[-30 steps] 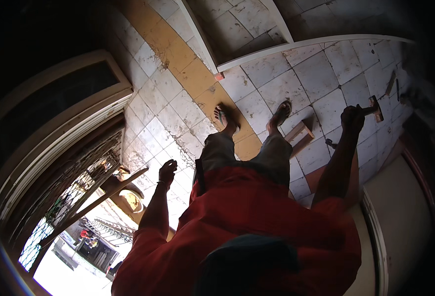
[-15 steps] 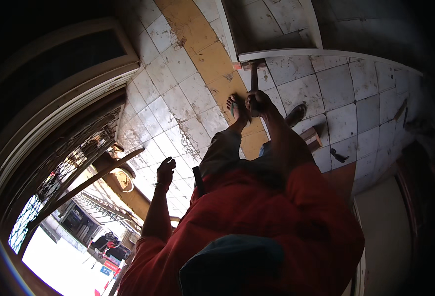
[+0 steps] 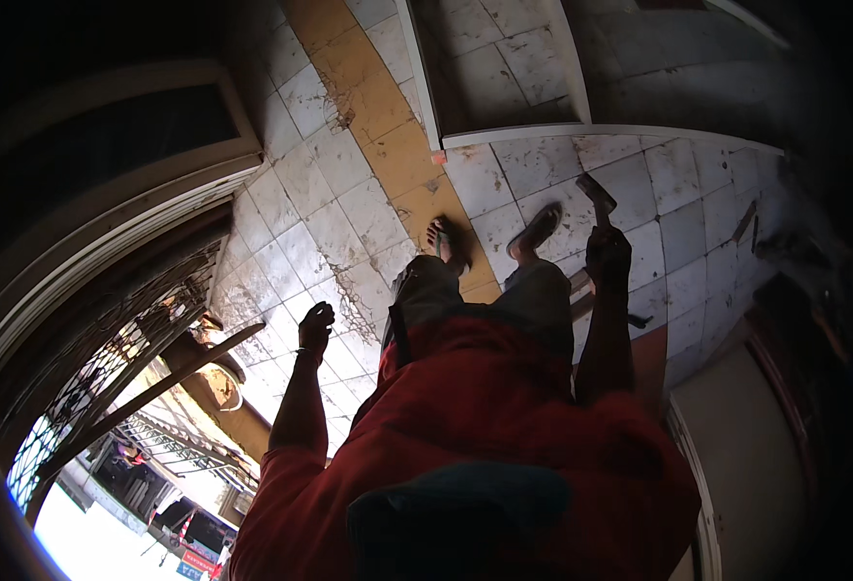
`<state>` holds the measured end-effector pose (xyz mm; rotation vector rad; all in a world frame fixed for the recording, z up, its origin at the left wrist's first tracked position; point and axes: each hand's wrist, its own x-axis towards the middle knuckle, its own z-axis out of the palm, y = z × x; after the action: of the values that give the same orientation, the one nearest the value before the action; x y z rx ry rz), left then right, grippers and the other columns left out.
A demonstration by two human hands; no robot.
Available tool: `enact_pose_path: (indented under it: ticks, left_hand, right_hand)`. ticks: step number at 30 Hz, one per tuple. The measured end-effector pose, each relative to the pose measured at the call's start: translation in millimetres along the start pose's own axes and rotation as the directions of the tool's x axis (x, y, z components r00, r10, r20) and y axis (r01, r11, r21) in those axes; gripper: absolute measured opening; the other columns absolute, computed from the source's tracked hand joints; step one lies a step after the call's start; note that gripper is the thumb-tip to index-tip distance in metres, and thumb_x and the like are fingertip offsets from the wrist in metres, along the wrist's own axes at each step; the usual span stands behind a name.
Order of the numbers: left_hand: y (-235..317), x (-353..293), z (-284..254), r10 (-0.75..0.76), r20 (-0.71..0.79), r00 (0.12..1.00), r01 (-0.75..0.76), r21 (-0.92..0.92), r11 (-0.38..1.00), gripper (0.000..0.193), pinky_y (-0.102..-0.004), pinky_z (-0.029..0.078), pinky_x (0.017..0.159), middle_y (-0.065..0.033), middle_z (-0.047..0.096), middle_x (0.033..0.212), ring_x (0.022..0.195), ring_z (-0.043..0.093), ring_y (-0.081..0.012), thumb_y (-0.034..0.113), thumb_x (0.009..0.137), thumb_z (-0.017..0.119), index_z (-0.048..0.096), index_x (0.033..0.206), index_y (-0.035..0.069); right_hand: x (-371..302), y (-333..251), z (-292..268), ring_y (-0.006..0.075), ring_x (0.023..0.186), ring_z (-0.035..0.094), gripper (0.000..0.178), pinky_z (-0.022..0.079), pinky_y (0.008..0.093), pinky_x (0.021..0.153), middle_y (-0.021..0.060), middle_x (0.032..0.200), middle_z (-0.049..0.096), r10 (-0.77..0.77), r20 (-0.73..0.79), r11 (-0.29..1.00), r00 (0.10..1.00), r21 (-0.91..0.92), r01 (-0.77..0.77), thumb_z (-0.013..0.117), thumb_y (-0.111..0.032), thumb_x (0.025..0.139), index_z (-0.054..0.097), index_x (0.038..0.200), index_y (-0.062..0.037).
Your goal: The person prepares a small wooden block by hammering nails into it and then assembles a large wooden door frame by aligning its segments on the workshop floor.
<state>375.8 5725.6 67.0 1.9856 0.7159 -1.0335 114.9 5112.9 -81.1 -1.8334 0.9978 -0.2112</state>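
My right hand (image 3: 609, 259) is closed around the handle of a hammer (image 3: 596, 197). The hammer is raised to the right of my feet, apart from the white frame (image 3: 516, 136) ahead. At the frame's near left corner sits a small reddish block (image 3: 438, 157). On the other side my left hand (image 3: 316, 327) hangs over the tiled floor, fingers loosely curled and apart, with nothing visible in it. Dim light hides finger detail on both hands.
Dirty white tiles (image 3: 359, 205) and a yellow tile strip (image 3: 388, 145) cover the floor. A wooden piece (image 3: 581, 295) and a small dark object (image 3: 639, 320) lie by my right forearm. To the left stand a metal lattice gate (image 3: 88, 416) and a slanting bar (image 3: 155, 387).
My right hand has swung the hammer rightward, away from the frame's corner. My left hand has moved slightly, and more of my right foot now shows.
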Motion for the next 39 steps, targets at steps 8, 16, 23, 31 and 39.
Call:
enact_pose_path:
  ticks: [8, 16, 23, 31, 39]
  left_hand:
    - [-32.3, -52.4, -6.4, -0.1, -0.118, 0.988, 0.087, -0.11, 0.99, 0.034, -0.033, 0.048, 0.075, -0.0029, 0.067, 0.101, 0.091, 0.063, -0.0139, 0.026, 0.087, 0.062, 0.061, 0.119, 0.014]
    - [-68.3, -84.7, 21.1, -0.204, -0.112, 0.973, 0.216, 0.111, 0.97, 0.048, -0.0295, 0.05, 0.075, -0.0034, 0.068, 0.098, 0.09, 0.063, -0.0114, 0.034, 0.09, 0.061, 0.055, 0.129, 0.006]
    - [-25.4, -76.1, 12.9, -0.03, -0.158, 0.987, 0.045, 0.094, 0.995, 0.048, -0.0295, 0.049, 0.077, -0.0043, 0.067, 0.099, 0.092, 0.063, -0.0118, 0.031, 0.092, 0.059, 0.052, 0.132, 0.005]
    - [42.6, -68.4, 60.4, 0.076, -0.092, 0.993, -0.063, 0.135, 0.989, 0.047, -0.031, 0.049, 0.079, -0.0041, 0.066, 0.102, 0.095, 0.062, -0.0134, 0.031, 0.091, 0.06, 0.053, 0.131, 0.007]
    - [99.2, -29.8, 160.0, 0.166, 0.208, 0.964, -0.205, 0.182, 0.962, 0.045, -0.0331, 0.048, 0.079, -0.0091, 0.067, 0.101, 0.091, 0.063, -0.0183, 0.026, 0.093, 0.059, 0.05, 0.134, 0.01]
  right_hand:
    - [93.1, 5.1, -88.1, 0.0155, 0.045, 0.039, 0.028, 0.039, 0.0309, 0.049, 0.0002, 0.054, 0.034, 0.49, 0.283, -0.019, 0.824, 0.949, -0.315, 0.049, -0.025, 0.09, 0.038, 0.065, -0.0163]
    - [80.2, 8.5, 168.4, 0.0161, 0.05, 0.044, 0.012, 0.042, 0.0327, 0.048, 0.0024, 0.064, 0.042, 0.816, 0.205, 0.187, 0.541, 0.791, -0.582, 0.047, -0.014, 0.088, 0.038, 0.081, -0.0098]
    - [69.3, -57.9, 233.3, 0.0148, 0.054, 0.054, 0.007, 0.049, 0.0274, 0.052, 0.0048, 0.064, 0.054, 0.177, 0.956, -0.276, 0.233, 0.275, -0.921, 0.057, -0.009, 0.085, 0.051, 0.082, -0.0052]
    - [76.4, -54.6, 102.5, 0.0194, 0.046, 0.049, 0.014, 0.043, 0.033, 0.044, 0.0036, 0.057, 0.047, 0.393, 0.86, -0.012, 0.325, 0.358, -0.934, 0.057, -0.012, 0.084, 0.046, 0.075, -0.0105]
    - [4.9, -41.9, -3.8, 0.0103, 0.055, 0.05, 0.021, 0.044, 0.026, 0.052, -0.0006, 0.06, 0.049, 0.294, 0.304, 0.786, 0.906, 0.462, -0.41, 0.049, -0.024, 0.096, 0.058, 0.088, -0.0068]
